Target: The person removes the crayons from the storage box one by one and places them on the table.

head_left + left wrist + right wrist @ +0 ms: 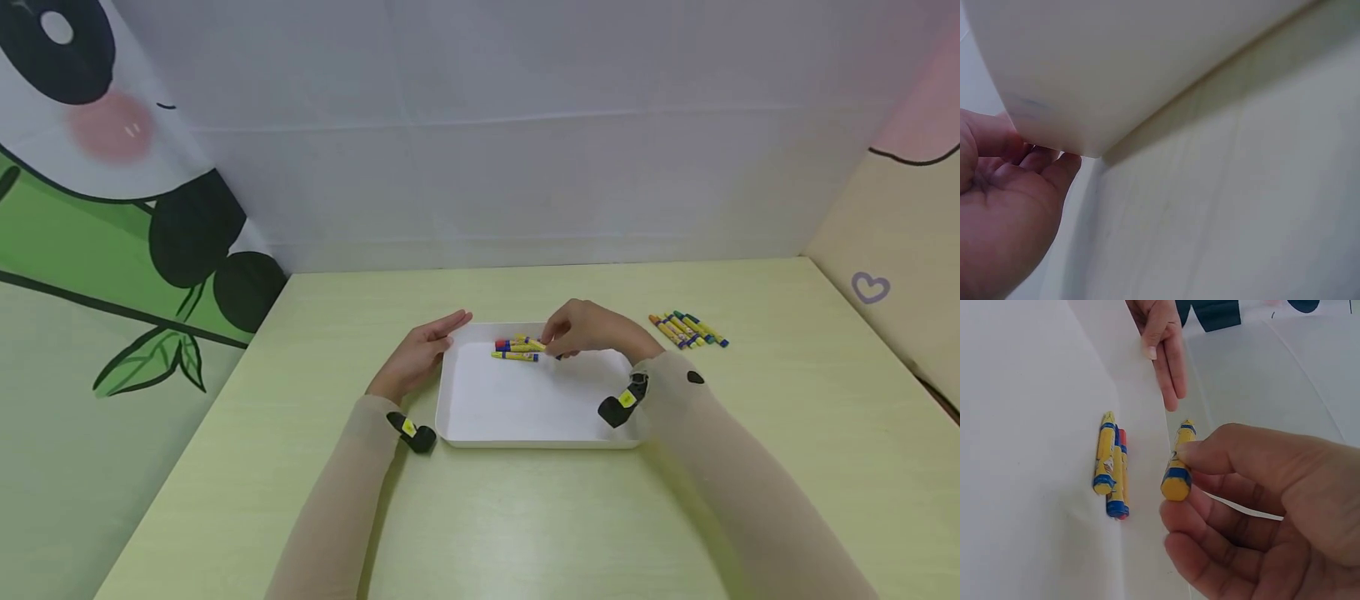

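One crayon [1177, 474], yellow with blue bands, centre-right of the right wrist view; right hand [588, 327] has it pinched between thumb and fingertips, tip pointing up the frame; can't tell if it touches the tray. White tray [525, 408] sits at the middle of the head view; right hand is over its upper right part; left hand [412, 360] is at its upper left edge, thumb over the rim, two fingers straight along the outside; left wrist view has that hand clamped on the rim at left, tray underside filling the upper left, faint blue smear on it.

Three tray crayons [1105, 462] lie side by side, left of centre in the right wrist view, two yellow-wrapped with blue bands, one with red showing; same group is near the tray's upper edge in the head view. More crayons, a loose bunch [684, 331], lie right of the tray on the pale table [480, 525]; cartoon wall print [112, 125] at upper left; purple heart [870, 287] on the wall at far right; black wrist device [412, 433] on the left sleeve, similar one on the right.
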Motion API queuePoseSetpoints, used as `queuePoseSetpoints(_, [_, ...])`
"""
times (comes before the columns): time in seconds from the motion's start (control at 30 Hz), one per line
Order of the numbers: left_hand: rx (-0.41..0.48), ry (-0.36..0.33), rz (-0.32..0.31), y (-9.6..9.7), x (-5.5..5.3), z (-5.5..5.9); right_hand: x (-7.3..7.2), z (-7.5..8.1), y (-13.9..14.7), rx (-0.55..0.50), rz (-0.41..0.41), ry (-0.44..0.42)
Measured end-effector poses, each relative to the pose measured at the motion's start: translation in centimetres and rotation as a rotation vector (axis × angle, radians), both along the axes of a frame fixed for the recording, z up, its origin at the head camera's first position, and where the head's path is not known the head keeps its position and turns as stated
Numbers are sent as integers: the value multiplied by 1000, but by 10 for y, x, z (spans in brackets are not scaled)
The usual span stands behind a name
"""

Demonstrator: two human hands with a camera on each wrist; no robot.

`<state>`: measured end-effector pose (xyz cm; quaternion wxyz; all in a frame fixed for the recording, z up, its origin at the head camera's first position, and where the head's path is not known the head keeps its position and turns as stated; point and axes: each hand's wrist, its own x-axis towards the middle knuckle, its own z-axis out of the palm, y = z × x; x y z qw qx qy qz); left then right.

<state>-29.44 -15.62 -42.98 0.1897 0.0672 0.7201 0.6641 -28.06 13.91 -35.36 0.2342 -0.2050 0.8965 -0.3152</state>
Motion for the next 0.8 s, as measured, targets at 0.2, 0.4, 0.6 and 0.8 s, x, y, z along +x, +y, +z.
queuePoseSetpoints(0.2, [-4,-4,0,-1,0,0,-1,7,17,-28,-43,27])
queuePoseSetpoints(0.4, [-4,-7,-4,-2,0,0,-2,11,36,-6,-115,32])
queuePoseSetpoints(0.6, [-5,-16,-2,-2,0,1,0,14,60,-8,-208,39])
queuePoseSetpoints(0.8, [1,-12,-7,-2,1,2,4,16,85,-12,-272,78])
